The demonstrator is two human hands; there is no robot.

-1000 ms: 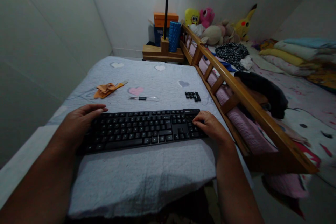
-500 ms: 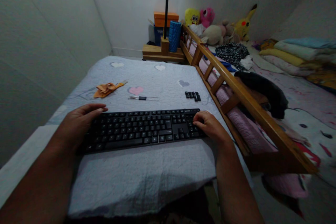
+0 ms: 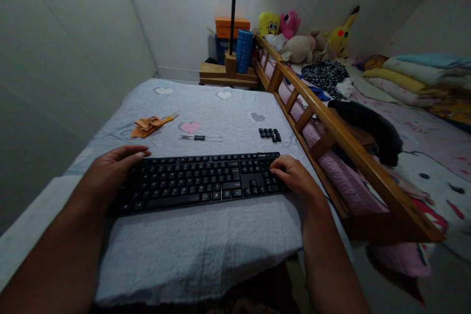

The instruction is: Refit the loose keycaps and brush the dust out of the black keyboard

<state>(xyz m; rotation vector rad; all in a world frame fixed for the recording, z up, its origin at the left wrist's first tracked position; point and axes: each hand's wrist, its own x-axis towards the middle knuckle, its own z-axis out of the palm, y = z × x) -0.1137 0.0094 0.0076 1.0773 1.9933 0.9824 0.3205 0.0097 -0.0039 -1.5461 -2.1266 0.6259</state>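
1. Bench (image 3: pixel 213 240): quilted heart-print cover, hanging over the near edge. Wooden rail (image 3: pixel 312 99) runs along its right edge.
2. Keyboard (image 3: pixel 184 179): flat on the near half of the bench, long side roughly parallel to the near edge, right end close to the right edge. Placement probably keeps both ends in easy reach.
3. Left hand (image 3: pixel 105 174): at the keyboard's left end, thumb and index reaching forward by its far-left corner, narrow gap between them. Other fingers hidden, so can't tell if it grips or just rests there. Likely steadies that end. Forearm comes in diagonally from the near-left corner.
4. Right hand (image 3: pixel 292 175): over the number pad, fingers curled, thumb and index close together. Can't tell if anything is pinched. Palm side sits by the keyboard's right end, which probably braces the fingertips. Forearm comes up from the near-right corner, wrist bent inward.
5. Orange cloth (image 3: pixel 144 127): crumpled, toward the left edge, beyond the left hand. Flat-tipped brush (image 3: pixel 172 117) sticks out of it, tip toward the far edge. Looks parked clear of the keys.
6. Metal tool (image 3: pixel 199 138): thin, dark grip mid-length, lying crosswise just beyond the keyboard. Not held.
7. Loose keycaps (image 3: pixel 270 132): small grouped rows beyond the keyboard's right end. Grouping likely keeps them in order.
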